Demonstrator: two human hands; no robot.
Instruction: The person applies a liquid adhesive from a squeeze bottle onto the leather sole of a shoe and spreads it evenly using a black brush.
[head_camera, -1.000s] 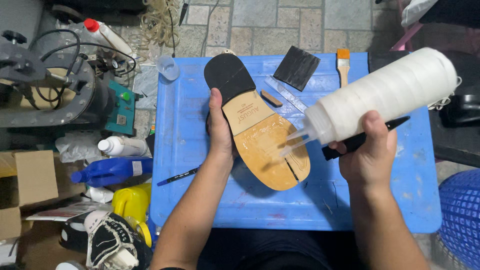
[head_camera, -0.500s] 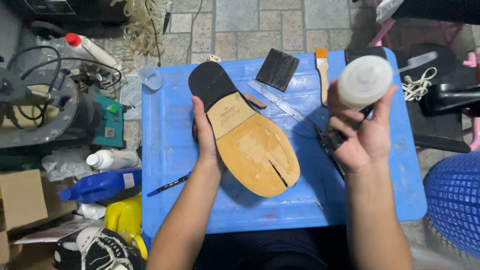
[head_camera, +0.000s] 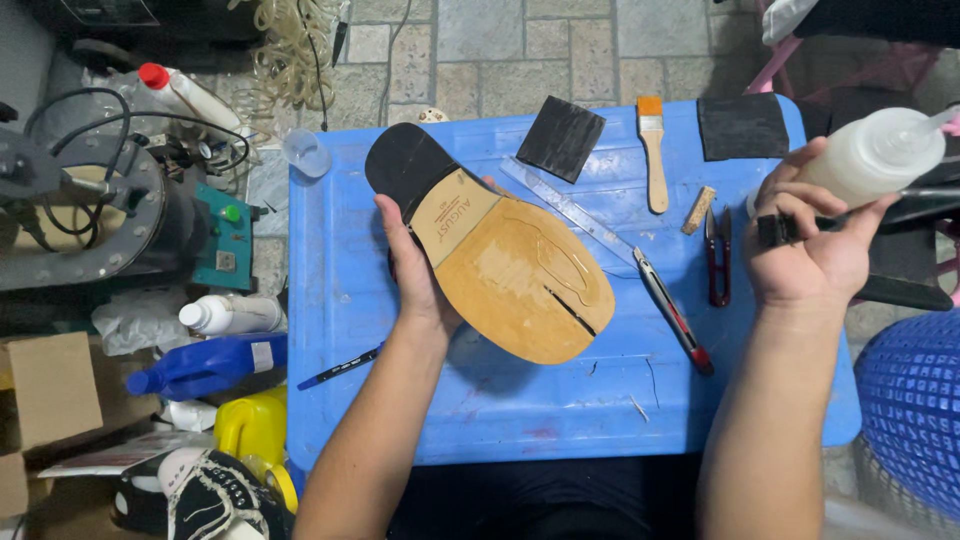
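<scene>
**Inspector:** Progress on the shoe (head_camera: 500, 265)?

**Assistant:** Glossy glue trails already lie on the tan sole; most of it looks bare, so spreading appears left to do. The black heel points away.

**Inspector:** Hands?

**Assistant:** The left hand (head_camera: 412, 270) grips the shoe's edge above the blue table (head_camera: 330, 300), fingers curled under. The right hand (head_camera: 810, 245) is wrapped around a white bottle (head_camera: 875, 155) and pinches a black brush handle (head_camera: 780, 230).

A left hand (head_camera: 415, 275) holds a tan-soled shoe (head_camera: 500, 265) sole-up over a blue counter (head_camera: 500, 420). Right of the shoe, the right hand (head_camera: 810, 250) grips a white squeeze bottle (head_camera: 875, 155) and a black brush (head_camera: 780, 230).
</scene>
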